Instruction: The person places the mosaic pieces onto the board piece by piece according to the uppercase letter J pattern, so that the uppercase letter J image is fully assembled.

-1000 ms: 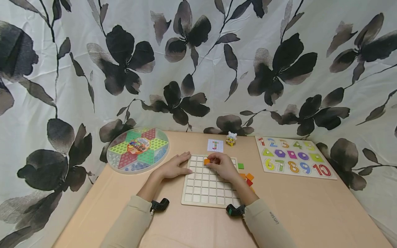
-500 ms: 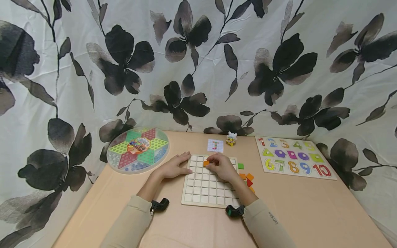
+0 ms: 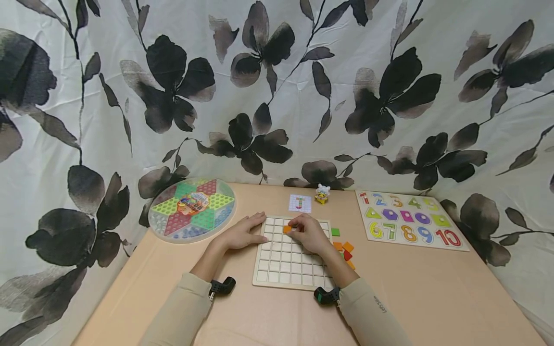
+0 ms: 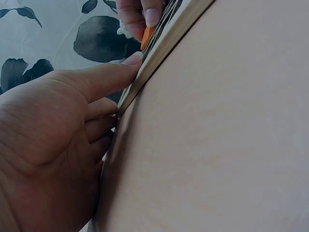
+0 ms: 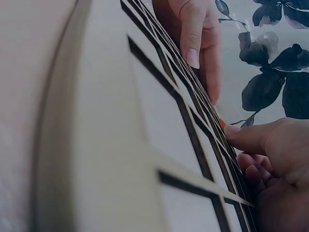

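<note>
A pale wooden grid board (image 3: 277,284) lies on the table in the head view. My right hand (image 3: 311,232) is over its upper part, pinching an orange square tile (image 3: 287,229) between thumb and fingers. The tile sits right at the grid; in the left wrist view a sliver of the orange tile (image 4: 147,36) shows under the fingertips. My left hand (image 3: 240,232) rests at the board's upper left edge with fingers extended. Its thumb (image 4: 113,77) touches the rim in the left wrist view.
Several loose tiles, among them orange (image 3: 348,246), red (image 3: 347,255) and green (image 3: 335,231), lie right of the board. Behind it are a patterned card (image 3: 300,203) and a small figurine (image 3: 322,193). A round star-patterned game board (image 3: 203,220) lies left, a number puzzle (image 3: 412,221) right.
The right hand and the orange tile have shifted very slightly to the left and down over the board. The left hand keeps its place.
</note>
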`<action>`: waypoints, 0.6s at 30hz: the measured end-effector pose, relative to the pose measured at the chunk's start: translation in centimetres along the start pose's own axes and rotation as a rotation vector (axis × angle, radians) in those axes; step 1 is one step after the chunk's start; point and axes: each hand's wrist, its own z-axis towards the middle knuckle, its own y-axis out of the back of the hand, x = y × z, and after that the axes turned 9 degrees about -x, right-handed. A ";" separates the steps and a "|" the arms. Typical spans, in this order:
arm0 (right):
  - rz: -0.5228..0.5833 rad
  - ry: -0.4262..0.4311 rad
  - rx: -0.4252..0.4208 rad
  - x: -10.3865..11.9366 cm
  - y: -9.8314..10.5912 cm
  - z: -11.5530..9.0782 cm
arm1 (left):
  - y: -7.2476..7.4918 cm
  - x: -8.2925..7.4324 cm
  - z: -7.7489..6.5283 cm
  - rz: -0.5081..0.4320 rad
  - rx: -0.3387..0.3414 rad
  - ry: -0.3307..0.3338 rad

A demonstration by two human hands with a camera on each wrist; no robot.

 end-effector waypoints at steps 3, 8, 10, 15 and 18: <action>-0.007 0.002 -0.001 0.0 0.0 0.0 | 0.0 -0.1 -0.1 -0.008 -0.002 -0.004; -0.016 -0.003 0.003 0.1 0.0 0.0 | 0.0 -0.1 0.0 -0.015 -0.004 -0.006; -0.023 -0.004 0.004 0.2 0.0 0.0 | 0.0 -0.1 0.0 -0.016 -0.004 -0.008; -0.033 -0.005 -0.001 0.2 0.0 -0.1 | 0.0 -0.1 0.0 -0.010 0.001 -0.008; -0.033 -0.004 -0.003 0.2 0.0 -0.1 | 0.0 0.0 0.1 -0.003 0.006 -0.004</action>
